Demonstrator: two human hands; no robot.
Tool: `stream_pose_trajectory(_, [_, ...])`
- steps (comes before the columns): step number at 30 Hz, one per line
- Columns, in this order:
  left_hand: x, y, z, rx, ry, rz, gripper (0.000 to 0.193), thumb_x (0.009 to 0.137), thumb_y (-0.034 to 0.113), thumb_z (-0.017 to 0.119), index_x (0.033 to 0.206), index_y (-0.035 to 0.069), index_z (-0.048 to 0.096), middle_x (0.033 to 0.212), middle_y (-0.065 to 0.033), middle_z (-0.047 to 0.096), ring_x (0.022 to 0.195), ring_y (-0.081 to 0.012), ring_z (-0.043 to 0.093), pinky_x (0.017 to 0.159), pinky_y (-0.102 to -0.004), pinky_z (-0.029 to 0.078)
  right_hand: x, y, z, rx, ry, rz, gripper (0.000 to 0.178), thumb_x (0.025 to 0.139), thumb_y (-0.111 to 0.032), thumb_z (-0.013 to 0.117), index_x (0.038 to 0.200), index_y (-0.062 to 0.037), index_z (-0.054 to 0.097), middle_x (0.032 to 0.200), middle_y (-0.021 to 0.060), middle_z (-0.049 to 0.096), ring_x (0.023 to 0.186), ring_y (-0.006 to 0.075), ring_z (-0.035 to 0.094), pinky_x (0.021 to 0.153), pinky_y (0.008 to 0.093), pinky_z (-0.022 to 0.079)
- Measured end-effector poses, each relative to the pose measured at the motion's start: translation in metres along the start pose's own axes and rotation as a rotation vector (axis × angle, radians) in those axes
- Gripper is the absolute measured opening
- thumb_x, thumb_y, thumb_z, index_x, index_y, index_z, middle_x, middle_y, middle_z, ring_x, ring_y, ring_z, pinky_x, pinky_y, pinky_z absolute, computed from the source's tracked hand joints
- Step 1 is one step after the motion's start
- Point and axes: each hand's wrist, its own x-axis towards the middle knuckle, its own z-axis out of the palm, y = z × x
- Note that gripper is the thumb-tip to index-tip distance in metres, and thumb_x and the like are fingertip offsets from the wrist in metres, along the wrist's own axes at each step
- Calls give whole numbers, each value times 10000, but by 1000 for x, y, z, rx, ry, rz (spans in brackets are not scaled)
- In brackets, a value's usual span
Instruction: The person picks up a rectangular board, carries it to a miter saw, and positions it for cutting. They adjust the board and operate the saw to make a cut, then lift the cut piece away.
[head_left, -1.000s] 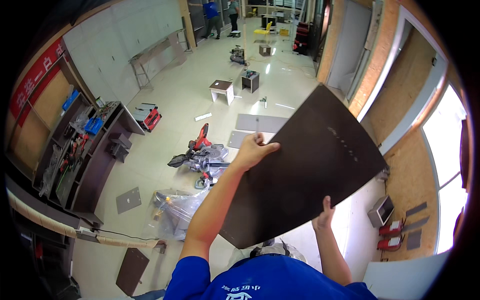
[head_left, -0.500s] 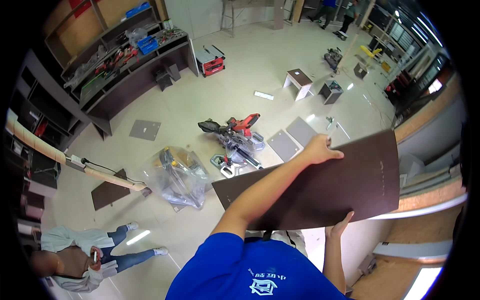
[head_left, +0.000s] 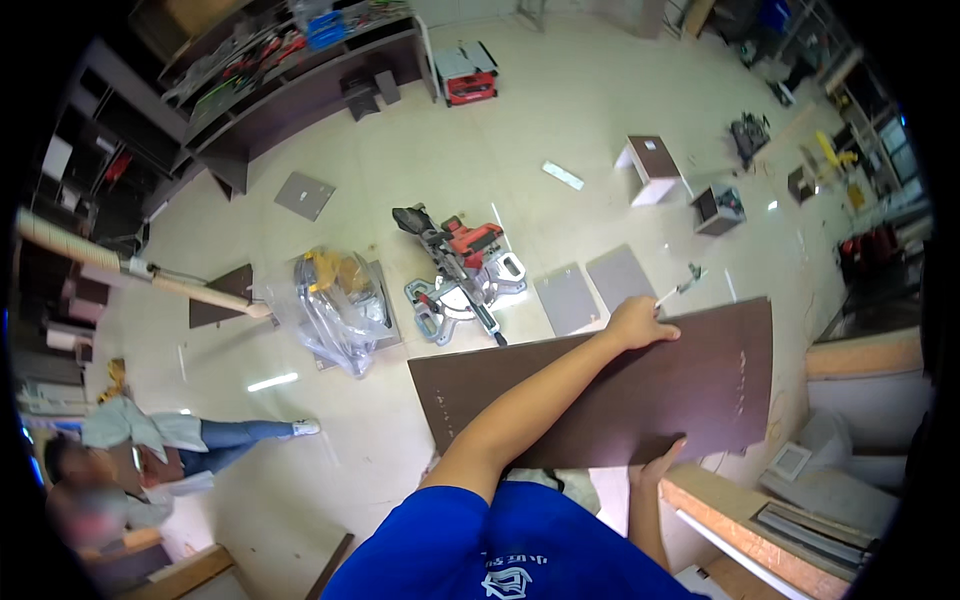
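A large dark brown board (head_left: 600, 400) lies across in front of my body, its face turned up toward me and small pale scuffs near both ends. My left arm reaches over it, and my left hand (head_left: 638, 325) is closed on its far edge with the thumb on the face. At the near edge, my right hand (head_left: 657, 466) grips the board from below, thumb on top, other fingers hidden. Just beyond the board stands a red and black mitre saw (head_left: 455, 265). Two grey panels (head_left: 567, 300) lie on the floor past my left hand.
A plastic-wrapped machine (head_left: 340, 305) stands left of the saw. Another person (head_left: 150, 450) is at the lower left. A hose-like beige pole (head_left: 90, 255) crosses the left side. Wooden-edged shelving (head_left: 770, 525) is close on my right. A small stool (head_left: 650, 165) stands farther off.
My view has turned, so the saw and floor panels sit differently. The board has shifted slightly left and the wooden-edged shelving appears nearer its right end. Both hands keep their hold.
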Motion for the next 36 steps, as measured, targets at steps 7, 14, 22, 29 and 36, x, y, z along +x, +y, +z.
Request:
stream_pose_trajectory(7, [104,30,43,27,77,-82,577,638,443,871,651,-28,539,616,-177,565,566,-313,555,587,-431,455,123,-63,-23,12,139,109,790,955,-652,424,1481,-68,332,1492,81,393,1365,264,371,1164,400,265])
stream_pose_trajectory(14, [176,5,9,-12,174,-123,563,640,438,868,656,-24,546,638,-187,584,595,-328,571,608,-430,464,220,-96,29,-105,98,201,787,944,-664,435,1469,-82,367,1493,70,404,1363,257,380,1168,400,271])
stream_pose_trajectory(22, [229,-34,-34,-96,252,-205,562,613,475,871,679,11,560,669,-164,612,647,-333,609,634,-440,478,293,-80,69,-138,21,242,751,958,-642,429,1445,-71,399,1475,68,432,1331,259,421,1145,401,312])
stream_pose_trajectory(29, [230,-108,-49,-35,323,-344,590,640,527,840,735,-6,606,747,-182,638,720,-348,624,665,-435,491,329,-30,75,-169,-22,410,763,967,-654,382,1452,-65,392,1490,73,421,1334,260,427,1129,390,331])
stream_pose_trajectory(36, [210,-187,-22,2,405,-557,608,652,552,828,723,-13,614,734,-193,641,712,-362,627,668,-442,492,375,18,14,-214,2,607,731,979,-645,351,1475,-109,361,1483,74,422,1338,277,424,1111,404,358])
